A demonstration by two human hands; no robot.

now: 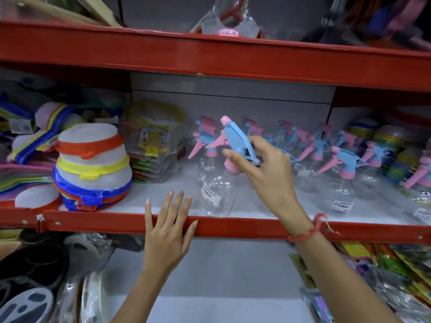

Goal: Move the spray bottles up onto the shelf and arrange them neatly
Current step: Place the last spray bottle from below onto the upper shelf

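Note:
My right hand [263, 164] grips the blue and pink trigger head of a clear spray bottle [219, 194], which stands tilted near the front edge of the middle red shelf [233, 226]. Another clear spray bottle [205, 159] stands just behind it to the left. To the right, several more spray bottles [335, 173] with blue and pink heads stand in rows toward the back. My left hand [168, 231] is flat and open against the shelf's red front edge, holding nothing.
A stack of round lidded containers [91, 166] with red, yellow and blue rims sits left on the shelf, next to bagged goods [154, 141]. An upper red shelf [210, 54] hangs above. Packaged goods fill the lower shelf at left and right.

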